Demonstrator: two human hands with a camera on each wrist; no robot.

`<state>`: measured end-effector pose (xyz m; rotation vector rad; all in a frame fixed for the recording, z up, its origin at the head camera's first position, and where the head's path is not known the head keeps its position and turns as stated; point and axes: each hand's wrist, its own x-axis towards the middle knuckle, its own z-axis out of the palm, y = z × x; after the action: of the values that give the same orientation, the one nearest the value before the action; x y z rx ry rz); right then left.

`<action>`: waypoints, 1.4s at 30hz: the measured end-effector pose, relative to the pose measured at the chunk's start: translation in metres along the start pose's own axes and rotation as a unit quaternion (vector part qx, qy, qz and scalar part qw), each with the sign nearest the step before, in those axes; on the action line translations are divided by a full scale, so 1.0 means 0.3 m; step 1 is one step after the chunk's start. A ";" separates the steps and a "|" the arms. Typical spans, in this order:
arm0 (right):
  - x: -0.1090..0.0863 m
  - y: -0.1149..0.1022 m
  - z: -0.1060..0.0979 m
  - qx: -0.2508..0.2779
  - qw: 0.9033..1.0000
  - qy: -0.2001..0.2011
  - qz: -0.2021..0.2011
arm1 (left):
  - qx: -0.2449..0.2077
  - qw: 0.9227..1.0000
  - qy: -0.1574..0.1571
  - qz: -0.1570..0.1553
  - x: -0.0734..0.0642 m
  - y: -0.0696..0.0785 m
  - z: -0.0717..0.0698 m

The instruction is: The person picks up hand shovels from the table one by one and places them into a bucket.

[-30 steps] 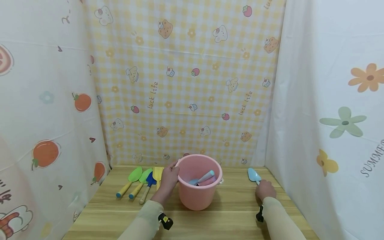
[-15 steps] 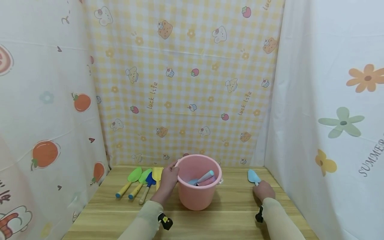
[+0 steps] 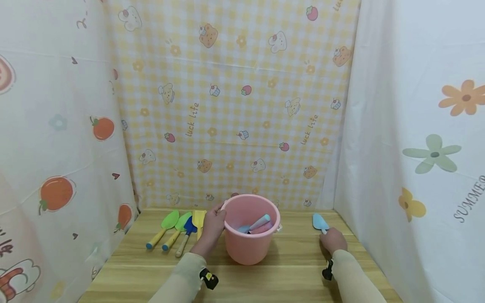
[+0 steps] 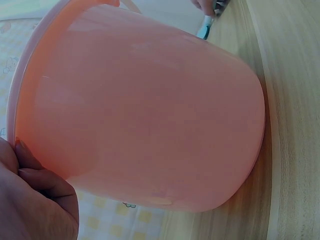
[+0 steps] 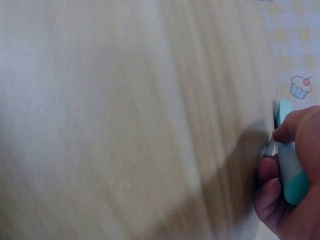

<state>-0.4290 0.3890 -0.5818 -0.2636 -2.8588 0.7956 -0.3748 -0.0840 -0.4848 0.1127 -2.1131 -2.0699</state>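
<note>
A pink bucket [image 3: 248, 248] stands upright on the wooden table, and my left hand [image 3: 214, 225] grips its rim on the left side. Inside the bucket lie a blue-handled tool [image 3: 260, 222] and a pink one [image 3: 261, 228], partly hidden by the wall. Over at the right, my right hand [image 3: 333, 240] holds a light blue toy trowel [image 3: 320, 221] by its handle, low over the table with the blade pointing away. The right wrist view shows fingers curled round the pale handle [image 5: 290, 170] with its teal end.
Left of the bucket lie two green shovels [image 3: 170, 219], a blue shovel [image 3: 189, 226] with a wooden handle, and a yellow one [image 3: 198, 219] partly behind the left hand. Patterned curtains [image 3: 235, 126] close off the back and both sides of the table [image 3: 288, 277].
My right hand has shifted very slightly to the left on the trowel's handle. The left hand and the bucket have stayed in place.
</note>
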 end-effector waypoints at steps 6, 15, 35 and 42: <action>-0.007 -0.023 -0.012 0.020 1.000 0.012 -0.007 | 0.001 1.000 -0.002 0.006 0.000 -0.001 -0.001; -0.009 -0.037 -0.011 0.069 0.996 0.031 -0.042 | 0.002 1.000 -0.002 0.008 -0.004 0.000 -0.002; -0.004 -0.140 -0.037 0.121 0.991 -0.017 -0.044 | -0.010 1.000 0.003 -0.001 0.007 0.000 0.001; 0.005 -0.197 -0.054 0.149 0.987 -0.030 -0.053 | -0.014 1.000 0.004 -0.005 0.001 0.011 0.001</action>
<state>-0.4346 0.3475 -0.5368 -0.0498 -2.7286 1.2077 -0.3750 -0.0838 -0.4815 0.1272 -2.0835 -2.0996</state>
